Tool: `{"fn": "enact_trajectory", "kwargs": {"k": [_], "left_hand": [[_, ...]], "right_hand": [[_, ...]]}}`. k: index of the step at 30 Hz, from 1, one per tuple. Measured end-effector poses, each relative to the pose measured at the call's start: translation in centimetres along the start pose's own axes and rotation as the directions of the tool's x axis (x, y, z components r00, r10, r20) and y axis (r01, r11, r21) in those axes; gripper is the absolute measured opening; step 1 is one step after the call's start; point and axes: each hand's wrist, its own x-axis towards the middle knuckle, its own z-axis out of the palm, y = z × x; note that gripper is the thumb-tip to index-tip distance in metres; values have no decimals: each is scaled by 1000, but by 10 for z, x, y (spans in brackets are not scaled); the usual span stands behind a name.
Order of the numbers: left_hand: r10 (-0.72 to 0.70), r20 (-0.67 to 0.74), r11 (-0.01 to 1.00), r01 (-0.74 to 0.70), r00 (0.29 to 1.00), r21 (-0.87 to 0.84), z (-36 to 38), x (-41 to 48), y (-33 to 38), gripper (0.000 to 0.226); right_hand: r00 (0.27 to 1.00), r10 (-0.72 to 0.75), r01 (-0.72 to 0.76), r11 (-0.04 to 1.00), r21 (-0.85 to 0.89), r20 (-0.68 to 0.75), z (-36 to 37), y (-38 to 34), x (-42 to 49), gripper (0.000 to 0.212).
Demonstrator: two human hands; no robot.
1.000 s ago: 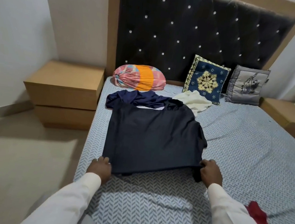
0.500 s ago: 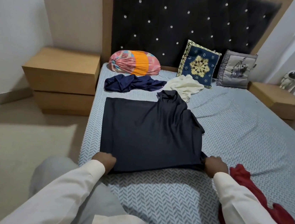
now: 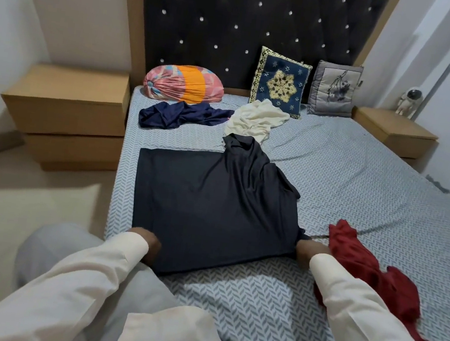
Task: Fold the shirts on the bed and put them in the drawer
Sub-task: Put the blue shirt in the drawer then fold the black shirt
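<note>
A dark navy shirt (image 3: 214,203) lies spread flat on the bed (image 3: 357,192), one sleeve bunched at its far right. My left hand (image 3: 148,244) grips its near left corner and my right hand (image 3: 308,251) grips its near right corner. Farther up the bed lie a crumpled blue shirt (image 3: 179,115) and a crumpled cream shirt (image 3: 255,119). A red shirt (image 3: 370,270) lies crumpled just right of my right arm. A wooden bedside unit with drawers (image 3: 68,120) stands to the left of the bed, its drawers closed.
A pink and orange bolster (image 3: 183,83), a blue patterned cushion (image 3: 281,82) and a grey cushion (image 3: 335,90) rest against the dark studded headboard. A second wooden bedside unit (image 3: 392,133) at the right carries a small astronaut figure (image 3: 409,103). Bare floor lies left of the bed.
Both hands have pulled the dark shirt toward the near edge of the bed, away from the blue shirt. My view has shifted back and the red shirt has come into sight.
</note>
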Motion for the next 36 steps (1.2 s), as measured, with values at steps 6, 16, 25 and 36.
{"fn": "enact_trajectory", "kwargs": {"k": [6, 16, 25, 36], "left_hand": [[40, 31, 994, -36, 999, -107, -4, 13, -1, 43], [105, -353, 913, -231, 930, -337, -31, 59, 35, 73], [56, -335, 964, -138, 941, -227, -42, 79, 46, 100], [-72, -334, 950, -37, 940, -309, -69, 105, 44, 123]], "right_hand": [[983, -19, -17, 981, 195, 184, 0, 11, 2, 65], [960, 271, -160, 744, 649, -74, 31, 22, 37, 47], [964, 254, -248, 767, 592, 75, 7, 64, 66, 29], [925, 377, -156, 495, 855, -50, 9, 56, 103, 19]]}}
